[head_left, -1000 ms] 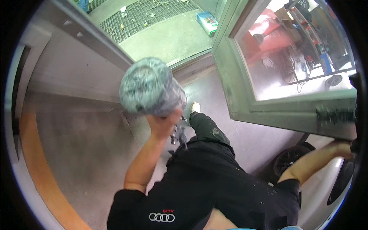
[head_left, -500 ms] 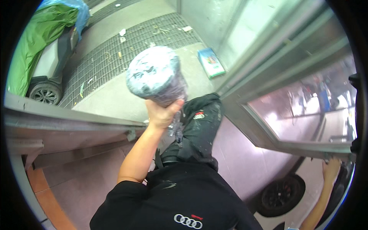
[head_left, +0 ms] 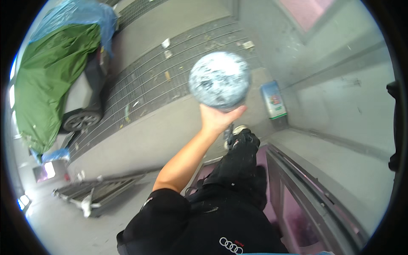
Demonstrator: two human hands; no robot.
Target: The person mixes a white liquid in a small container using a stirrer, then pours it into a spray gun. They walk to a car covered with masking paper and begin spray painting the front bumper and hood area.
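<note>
While the left hand (head_left: 219,121) is holding a round pot (head_left: 220,79) above the floor (head_left: 131,146), fingers (head_left: 238,112) clasping its near side, the right hand isn't showing; carrying is seemingly under way, needing a steady grip.

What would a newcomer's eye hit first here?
First, the pale, blotchy round container held in the left hand, just above the middle of the view. Next, the bright green cover draped over a car at the left, with blue sheeting at its upper end. Then the scrap-strewn floor grating, running diagonally between car and container.
</note>
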